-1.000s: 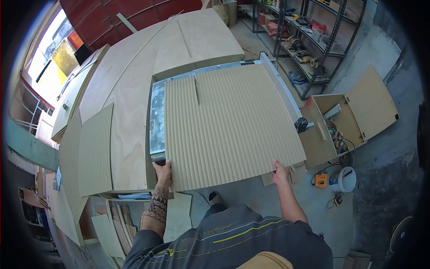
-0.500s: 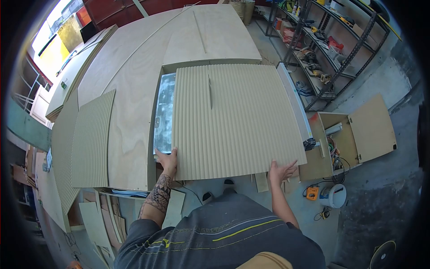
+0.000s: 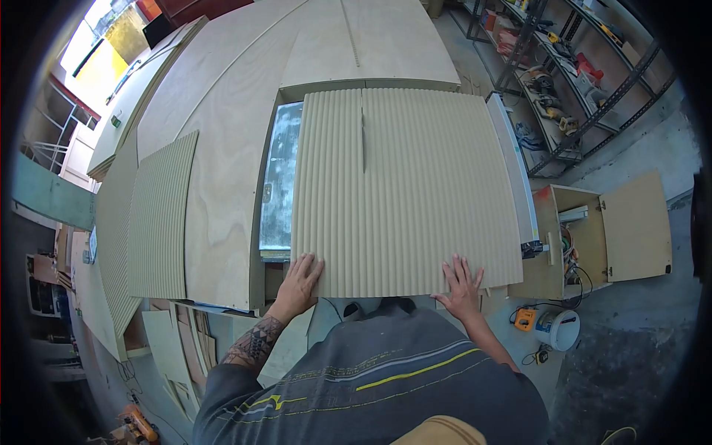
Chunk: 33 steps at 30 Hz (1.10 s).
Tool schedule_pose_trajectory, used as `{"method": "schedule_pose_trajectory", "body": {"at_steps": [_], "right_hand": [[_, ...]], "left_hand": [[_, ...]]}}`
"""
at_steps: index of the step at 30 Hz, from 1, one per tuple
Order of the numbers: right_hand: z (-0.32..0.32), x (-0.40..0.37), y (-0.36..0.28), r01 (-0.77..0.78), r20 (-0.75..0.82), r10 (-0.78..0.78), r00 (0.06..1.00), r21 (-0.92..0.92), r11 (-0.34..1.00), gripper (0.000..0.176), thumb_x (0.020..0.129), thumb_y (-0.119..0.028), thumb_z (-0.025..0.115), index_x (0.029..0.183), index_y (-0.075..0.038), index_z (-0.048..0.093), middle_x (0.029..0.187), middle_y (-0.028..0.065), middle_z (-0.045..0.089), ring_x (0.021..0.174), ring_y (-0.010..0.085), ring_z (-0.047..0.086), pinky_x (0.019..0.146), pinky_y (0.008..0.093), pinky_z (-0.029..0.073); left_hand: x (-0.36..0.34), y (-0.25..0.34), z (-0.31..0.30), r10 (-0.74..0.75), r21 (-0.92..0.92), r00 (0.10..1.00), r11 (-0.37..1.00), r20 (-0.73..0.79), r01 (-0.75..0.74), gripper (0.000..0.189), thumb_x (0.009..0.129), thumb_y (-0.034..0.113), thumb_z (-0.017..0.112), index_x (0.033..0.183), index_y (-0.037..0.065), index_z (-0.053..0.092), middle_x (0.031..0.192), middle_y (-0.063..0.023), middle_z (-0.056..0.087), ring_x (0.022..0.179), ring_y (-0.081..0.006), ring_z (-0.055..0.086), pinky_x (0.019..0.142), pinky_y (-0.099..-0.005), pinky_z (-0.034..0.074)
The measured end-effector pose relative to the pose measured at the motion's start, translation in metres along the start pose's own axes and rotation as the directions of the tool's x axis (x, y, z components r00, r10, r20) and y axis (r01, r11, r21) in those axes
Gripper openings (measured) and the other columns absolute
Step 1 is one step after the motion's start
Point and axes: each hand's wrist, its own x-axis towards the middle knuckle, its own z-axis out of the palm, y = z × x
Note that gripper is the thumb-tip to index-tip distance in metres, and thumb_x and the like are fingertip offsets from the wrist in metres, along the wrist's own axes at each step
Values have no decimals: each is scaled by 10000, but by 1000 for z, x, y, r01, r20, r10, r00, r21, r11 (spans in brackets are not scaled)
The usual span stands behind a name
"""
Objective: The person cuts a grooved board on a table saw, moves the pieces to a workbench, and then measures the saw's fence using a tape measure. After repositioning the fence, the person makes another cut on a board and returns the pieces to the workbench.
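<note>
A fluted, beige panel [image 3: 415,208] lies flat over a metal machine top [image 3: 278,178] set into a plywood work surface. My left hand [image 3: 298,285] rests on the panel's near left corner, fingers lying flat on the ridges. Farther right, my right hand [image 3: 461,288] has its fingers spread on the near edge, the thumb apart. Toward the far side of the panel, a thin dark upright line [image 3: 363,141] shows at a straight seam; whether it is a blade or a slit I cannot make out. The panel hides most of the metal top.
Another fluted panel [image 3: 162,219] lies to the left on the plywood table [image 3: 222,178]. Shelving [image 3: 552,81] with power tools stands at the far right. Below it are an open wooden cabinet [image 3: 564,245], a white bucket [image 3: 558,330] and an orange tool [image 3: 525,320] on the floor.
My left hand has shifted from the panel's left edge onto its top corner. My right hand's fingers now lie spread on the top. The view has tilted down.
</note>
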Motion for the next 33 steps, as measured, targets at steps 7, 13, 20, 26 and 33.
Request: {"method": "schedule_pose_trajectory", "body": {"at_steps": [7, 13, 20, 26, 33], "right_hand": [[-12, 47, 6, -14, -23, 16, 1000, 91, 996, 946, 753, -599, 777, 1536, -189, 440, 1676, 107, 243, 1552, 325, 201, 1174, 728, -4], [-29, 113, 15, -41, -29, 48, 998, 193, 980, 918, 704, -508, 847, 1502, -216, 501, 1669, 75, 272, 1549, 291, 224, 1202, 685, -8], [-28, 160, 36, -46, 14, 44, 999, 276, 960, 885, 699, -440, 871, 1492, -247, 527, 1666, 53, 283, 1550, 286, 223, 1209, 668, -11], [-29, 203, 45, -28, -9, 31, 999, 277, 961, 865, 702, -428, 872, 1482, -256, 541, 1666, 43, 283, 1551, 281, 221, 1208, 668, -10], [-29, 270, 58, -24, -33, 34, 999, 256, 966, 846, 715, -443, 860, 1478, -256, 545, 1661, 39, 293, 1554, 265, 213, 1209, 662, -24]], "left_hand": [[39, -19, -10, -9, -39, 1000, 999, 0, 9, 1053, 617, 137, 880, 1536, 88, 367, 1540, -225, 346, 1465, -431, 321, 1227, -488, 317], [94, -62, -19, 38, -54, 999, 998, -3, -38, 1028, 658, 268, 907, 1527, 61, 397, 1555, -224, 335, 1481, -413, 309, 1244, -470, 295], [128, -87, -25, 76, -83, 997, 993, -34, -79, 942, 784, 421, 838, 1528, 38, 404, 1602, -226, 294, 1515, -391, 257, 1262, -459, 238], [162, -97, -36, 13, -119, 999, 993, -45, -18, 913, 804, 411, 826, 1523, 27, 415, 1617, -237, 288, 1525, -390, 238, 1271, -456, 201], [220, -118, -47, -86, -148, 995, 986, -54, 77, 913, 792, 360, 843, 1521, 16, 416, 1628, -225, 282, 1526, -379, 244, 1263, -439, 234]]}}
